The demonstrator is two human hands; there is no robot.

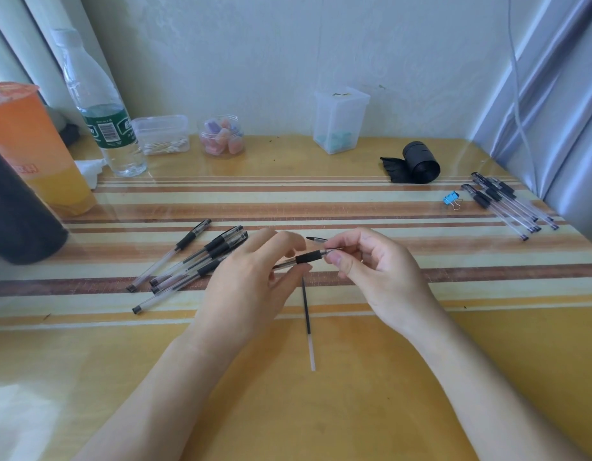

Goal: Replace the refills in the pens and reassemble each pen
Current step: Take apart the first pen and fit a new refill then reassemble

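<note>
The person is holding one pen [309, 257] just above the table [321, 394], roughly level and crosswise between the two hands. The left hand [251, 284] is curling its fingers and thumb round the clear barrel behind the black grip, while the right hand [374, 271] is pinching the pointed tip end between thumb and forefinger, its other fingers folding loosely toward the palm. A loose refill [308, 314] is lying on the table directly below the pen, running toward the person, dark along its far part and pale at its near end, and a black cap [316, 239] is resting just beyond the right fingertips. A cluster of pens [194, 261] is lying beside the left hand, and a second cluster [507, 204] is sitting well apart at the far right, near a blue binder clip [452, 198]. Judging from the grip, the step in hand is twisting the tip section on the barrel (whether on or off I cannot tell, nor whether the barrel is carrying a refill, since the left fingers are hiding most of it). If the tip is coming off, the next move is calling for drawing it straight away and sliding the refill in; if it is going on, for turning until snug, then fetching the cap.
</note>
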